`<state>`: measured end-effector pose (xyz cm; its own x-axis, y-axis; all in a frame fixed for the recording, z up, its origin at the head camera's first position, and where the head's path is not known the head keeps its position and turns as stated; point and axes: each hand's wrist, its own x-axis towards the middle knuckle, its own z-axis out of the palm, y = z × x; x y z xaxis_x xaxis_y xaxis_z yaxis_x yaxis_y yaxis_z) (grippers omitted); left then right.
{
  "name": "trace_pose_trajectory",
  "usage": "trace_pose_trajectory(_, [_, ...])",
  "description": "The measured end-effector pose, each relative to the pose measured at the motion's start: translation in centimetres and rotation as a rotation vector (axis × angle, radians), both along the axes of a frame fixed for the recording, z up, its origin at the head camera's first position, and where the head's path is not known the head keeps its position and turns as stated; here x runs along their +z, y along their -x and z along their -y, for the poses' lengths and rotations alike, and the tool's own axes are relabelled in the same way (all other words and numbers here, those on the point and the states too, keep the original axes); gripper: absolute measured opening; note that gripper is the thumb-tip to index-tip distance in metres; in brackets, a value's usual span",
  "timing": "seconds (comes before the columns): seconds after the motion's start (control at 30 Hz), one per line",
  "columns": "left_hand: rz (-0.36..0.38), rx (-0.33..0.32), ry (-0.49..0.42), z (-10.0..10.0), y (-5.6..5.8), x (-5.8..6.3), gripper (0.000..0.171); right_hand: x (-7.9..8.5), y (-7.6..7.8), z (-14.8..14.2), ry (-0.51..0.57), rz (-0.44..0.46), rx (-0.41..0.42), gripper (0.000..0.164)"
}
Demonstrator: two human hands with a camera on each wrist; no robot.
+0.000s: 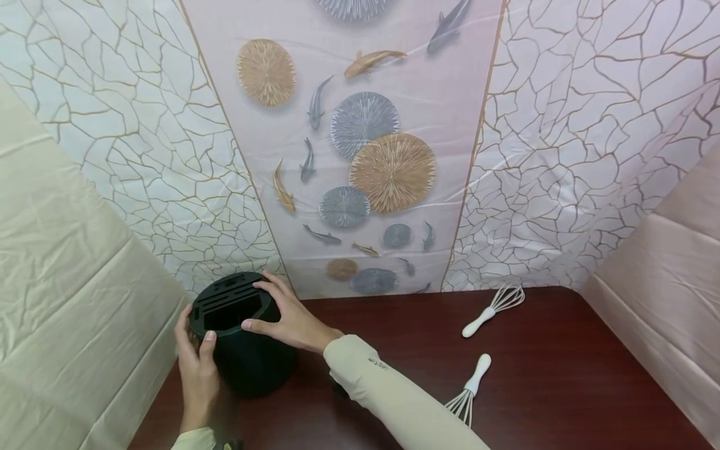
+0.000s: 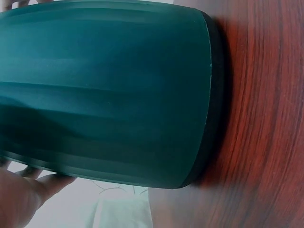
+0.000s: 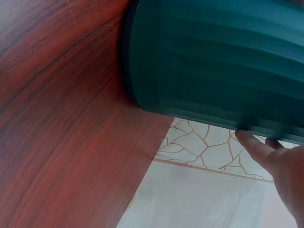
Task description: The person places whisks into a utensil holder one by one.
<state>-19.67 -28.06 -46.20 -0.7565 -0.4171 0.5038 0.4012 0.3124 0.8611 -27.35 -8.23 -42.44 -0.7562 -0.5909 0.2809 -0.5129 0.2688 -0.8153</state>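
Observation:
A dark green, round knife block (image 1: 253, 362) with a black slotted top stands upright at the left of the table. Long narrow slots and one wider opening show in that top. My left hand (image 1: 197, 365) holds its left side near the rim, thumb in front and fingers round the side. From the right, my right hand (image 1: 289, 315) grips the rim, its thumb at the near edge and fingers at the far edge. The left wrist view shows the block's ribbed green wall (image 2: 104, 95) and black base band close against the table.
Two white-handled whisks lie on the dark red wooden table (image 1: 562, 375): one whisk (image 1: 480, 322) near the back edge, the other whisk (image 1: 477, 375) closer, partly behind my right sleeve. A patterned cloth (image 1: 365, 269) hangs behind; beige fabric (image 1: 73, 281) closes off the left side.

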Motion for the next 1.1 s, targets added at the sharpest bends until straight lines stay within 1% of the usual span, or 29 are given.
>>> trace_pose_trajectory(0.17, [0.027,0.006,0.028,-0.1,-0.2,0.0,0.062,-0.1,-0.2,0.0,0.001,-0.006,-0.017,0.081])
trace_pose_trajectory(0.37, [0.053,0.001,0.048,-0.2,-0.6,0.2,0.062,0.1,-0.7,-0.3,0.011,-0.009,-0.026,0.080])
trace_pose_trajectory(0.63, [0.032,-0.021,0.036,-0.5,-0.9,0.3,0.064,0.7,-1.1,-0.9,0.014,-0.018,-0.027,0.081])
trace_pose_trajectory(0.73, [0.036,-0.031,0.046,-0.8,-1.0,0.3,0.065,0.6,-1.2,-1.2,0.018,-0.020,-0.027,0.083])
trace_pose_trajectory(0.93, [0.070,-0.041,0.090,-1.3,-1.2,0.4,0.066,0.4,-1.5,-2.1,0.027,-0.004,-0.037,0.086])
trace_pose_trajectory(1.1, [0.109,-0.034,0.101,-1.6,-1.3,0.4,0.066,0.4,-1.8,-2.6,0.028,0.003,-0.047,0.086])
